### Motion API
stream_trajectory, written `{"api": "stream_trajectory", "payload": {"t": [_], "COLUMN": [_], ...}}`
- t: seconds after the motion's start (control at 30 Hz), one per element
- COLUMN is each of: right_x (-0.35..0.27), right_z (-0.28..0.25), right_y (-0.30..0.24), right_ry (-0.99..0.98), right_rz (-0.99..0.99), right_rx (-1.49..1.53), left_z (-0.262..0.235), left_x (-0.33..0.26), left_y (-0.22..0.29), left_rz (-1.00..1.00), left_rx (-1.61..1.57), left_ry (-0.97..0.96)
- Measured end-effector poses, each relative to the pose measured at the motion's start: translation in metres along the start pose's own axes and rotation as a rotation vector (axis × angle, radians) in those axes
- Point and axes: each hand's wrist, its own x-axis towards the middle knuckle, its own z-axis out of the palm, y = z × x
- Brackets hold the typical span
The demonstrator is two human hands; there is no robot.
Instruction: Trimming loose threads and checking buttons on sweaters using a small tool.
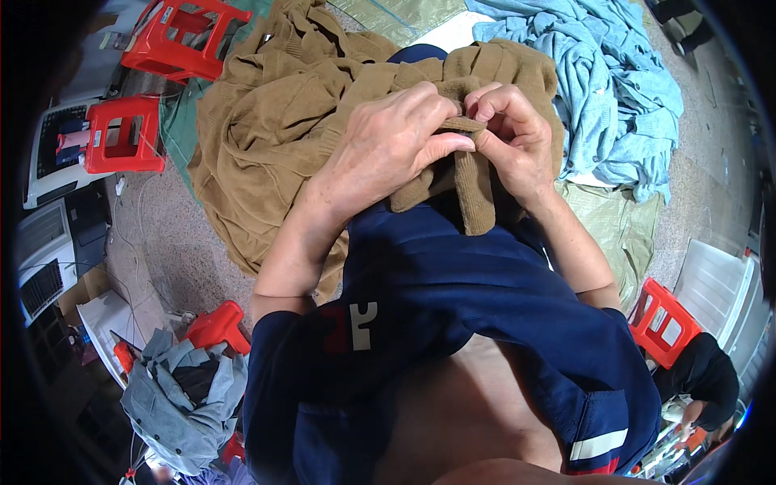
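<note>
Over my lap lies a brown knitted garment (475,198), part of it hanging down as a narrow strip. My left hand (388,141) pinches a folded, ribbed-looking edge of it between thumb and fingers. Close beside it, almost touching, my right hand (517,145) has its fingers curled and pinches the end of the same edge. Whether something small is also between the right fingertips, I cannot tell. A large heap of brown knitwear (267,137) spreads to the left and touches the garment on my lap.
Light blue knitwear (602,97) is heaped at the far right on a greenish sheet (622,234). Red plastic stools (125,133) stand at the left, another red stool (664,323) at the right. A grey garment (182,404) lies at the lower left. Another person (702,380) is at the lower right.
</note>
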Motion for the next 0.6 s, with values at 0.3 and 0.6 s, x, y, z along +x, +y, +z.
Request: {"api": "stream_trajectory", "payload": {"t": [0.3,0.6], "right_x": [-0.001,0.003], "right_z": [-0.001,-0.024], "right_y": [0.003,0.003], "right_ry": [0.070,0.067], "right_rz": [-0.062,-0.140], "right_rx": [-0.089,-0.775], "left_z": [0.011,0.008], "left_x": [0.000,-0.007], "left_y": [-0.001,-0.051], "left_rz": [0.194,-0.219], "left_rx": [0.190,-0.070], "left_ry": [0.098,-0.076]}}
